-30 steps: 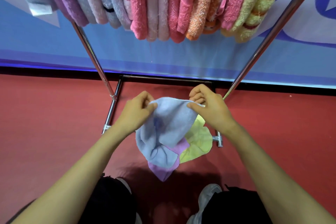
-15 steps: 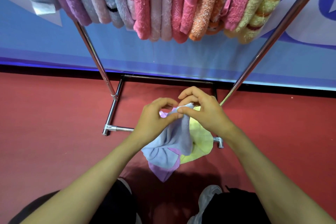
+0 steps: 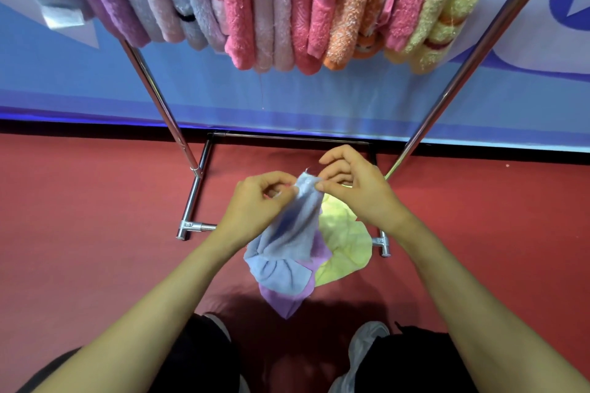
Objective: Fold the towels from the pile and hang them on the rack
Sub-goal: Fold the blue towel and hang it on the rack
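Note:
A light blue towel (image 3: 287, 246) hangs bunched between both hands above the red floor. My left hand (image 3: 258, 201) pinches its top edge from the left, and my right hand (image 3: 354, 188) pinches the same top edge from the right, fingertips almost meeting. Beneath it lie a purple towel (image 3: 284, 300) and a yellow towel (image 3: 344, 249) on the floor. The metal rack (image 3: 166, 112) stands in front, with several folded towels (image 3: 265, 3) in purple, pink, orange and yellow hung along its top.
The rack's chrome legs (image 3: 447, 99) slant down to a base frame (image 3: 194, 226) on the red carpet (image 3: 79, 217). A blue wall banner (image 3: 319, 99) runs behind. My shoes (image 3: 360, 351) and dark trousers are at the bottom edge.
My hands have come together, gathering the blue towel's top edge from spread wide into a narrow bunch.

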{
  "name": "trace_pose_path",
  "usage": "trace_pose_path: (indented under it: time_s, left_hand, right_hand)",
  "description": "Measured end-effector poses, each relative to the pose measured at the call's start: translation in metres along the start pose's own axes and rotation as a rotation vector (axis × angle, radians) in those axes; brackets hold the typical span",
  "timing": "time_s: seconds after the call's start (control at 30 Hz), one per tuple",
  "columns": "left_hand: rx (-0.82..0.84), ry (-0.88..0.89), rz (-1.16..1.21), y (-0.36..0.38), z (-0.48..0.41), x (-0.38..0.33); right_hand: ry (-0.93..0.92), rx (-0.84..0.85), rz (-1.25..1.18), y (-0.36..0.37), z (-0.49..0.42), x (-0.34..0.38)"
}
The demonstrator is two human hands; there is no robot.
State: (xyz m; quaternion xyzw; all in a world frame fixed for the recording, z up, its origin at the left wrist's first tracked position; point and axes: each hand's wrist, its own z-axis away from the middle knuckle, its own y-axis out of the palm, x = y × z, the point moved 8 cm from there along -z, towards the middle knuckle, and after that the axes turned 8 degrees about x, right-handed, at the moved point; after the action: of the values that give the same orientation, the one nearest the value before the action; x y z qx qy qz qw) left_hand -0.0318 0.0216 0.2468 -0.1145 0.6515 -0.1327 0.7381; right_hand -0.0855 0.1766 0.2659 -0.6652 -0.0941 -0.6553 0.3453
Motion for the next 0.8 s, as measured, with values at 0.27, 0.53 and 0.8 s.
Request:
trace_pose_path:
  time_s: [0.27, 0.53, 0.8]
  left_hand:
    - [0.039, 0.070, 0.033, 0.005, 0.003, -0.015]
    - [0.002, 0.099, 0.005, 0.006, 0.008, -0.020]
    - [-0.082, 0.170, 0.200, -0.008, 0.012, -0.032]
  right_hand:
    - [-0.017, 0.055, 0.052, 0.007, 0.002, 0.007]
    - [-0.021, 0.064, 0.098, 0.007, 0.001, 0.005]
    - [0.003, 0.069, -0.013, 0.012, -0.001, -0.003]
